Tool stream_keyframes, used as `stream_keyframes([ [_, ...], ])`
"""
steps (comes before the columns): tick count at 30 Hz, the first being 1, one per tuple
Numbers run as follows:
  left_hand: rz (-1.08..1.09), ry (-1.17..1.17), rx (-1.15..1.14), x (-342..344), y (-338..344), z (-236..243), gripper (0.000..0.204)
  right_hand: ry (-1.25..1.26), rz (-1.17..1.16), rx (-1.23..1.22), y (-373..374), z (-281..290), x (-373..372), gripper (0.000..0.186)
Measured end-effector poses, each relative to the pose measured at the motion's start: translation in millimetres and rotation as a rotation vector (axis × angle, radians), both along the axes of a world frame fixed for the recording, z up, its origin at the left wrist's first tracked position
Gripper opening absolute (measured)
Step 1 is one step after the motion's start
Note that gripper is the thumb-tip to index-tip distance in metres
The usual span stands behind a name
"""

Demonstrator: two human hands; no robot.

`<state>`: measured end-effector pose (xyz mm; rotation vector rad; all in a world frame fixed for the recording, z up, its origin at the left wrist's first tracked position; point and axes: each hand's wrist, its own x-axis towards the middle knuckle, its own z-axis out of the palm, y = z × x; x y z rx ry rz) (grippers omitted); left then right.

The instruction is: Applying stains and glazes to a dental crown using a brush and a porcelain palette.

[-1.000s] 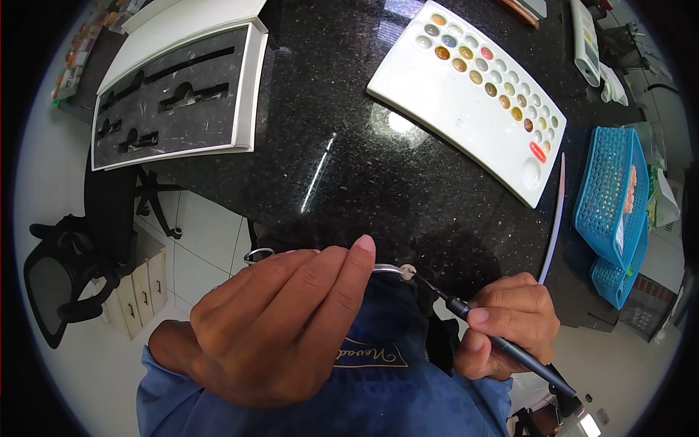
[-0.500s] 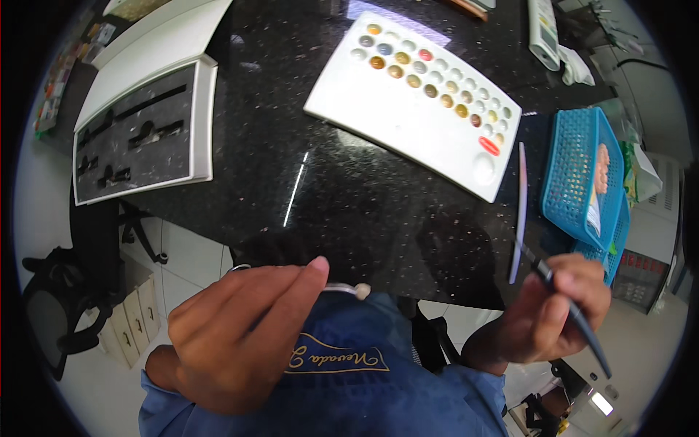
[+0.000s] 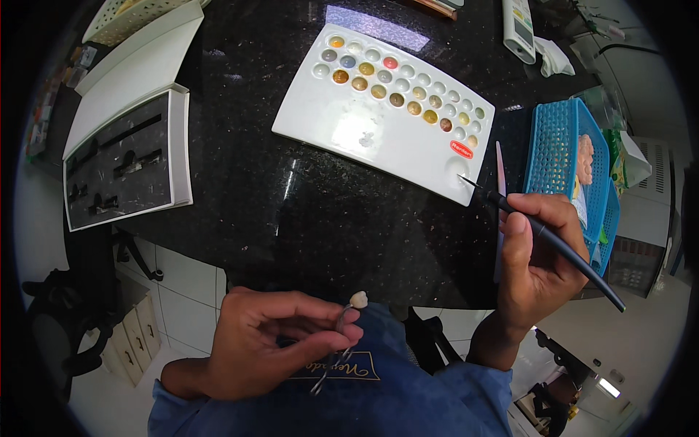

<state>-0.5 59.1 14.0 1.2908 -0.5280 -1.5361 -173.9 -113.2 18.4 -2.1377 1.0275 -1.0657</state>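
Between its thumb and fingers, my left hand [image 3: 269,331] pinches a slim metal holding clamp [image 3: 319,380]. A small cream-coloured tooth crown [image 3: 359,299] sits at the clamp's upper end, just above my fingertips. My right hand [image 3: 535,273] grips a dark, fine-tipped brush [image 3: 571,255] like a pen. The brush tip meets the larger round well in the right corner of a white mixing palette [image 3: 324,116]; whether it touches the surface I cannot tell. Rows of small wells filled with yellow, brown, grey, blue and pink pastes run along the palette's far side.
A thin pale strip [image 3: 500,164] lies between palette and blue plastic baskets [image 3: 540,138], partly behind my right hand. At left stands an open white case [image 3: 180,146] with dark foam cut-outs. A white handheld device [image 3: 518,33] and crumpled tissue [image 3: 555,60] lie far right.
My right hand has moved up and left, bringing the brush tip to the palette's well. My left hand has turned, so the clamp and crown now show more fully.
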Motion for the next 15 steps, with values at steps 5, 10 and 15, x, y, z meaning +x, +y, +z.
stream_keyframes([
  [5,0.042,0.116,0.046,-1,-2,-3,0.019,-0.005,0.008,0.006,0,0,1,0.011],
  [10,0.038,0.179,0.067,1,-7,-1,0.02,-0.16,0.017,-0.014,13,4,-6,0.016],
  [15,0.033,0.253,0.103,5,-5,-1,0.021,-0.27,0.438,0.049,41,-8,-7,0.019],
])
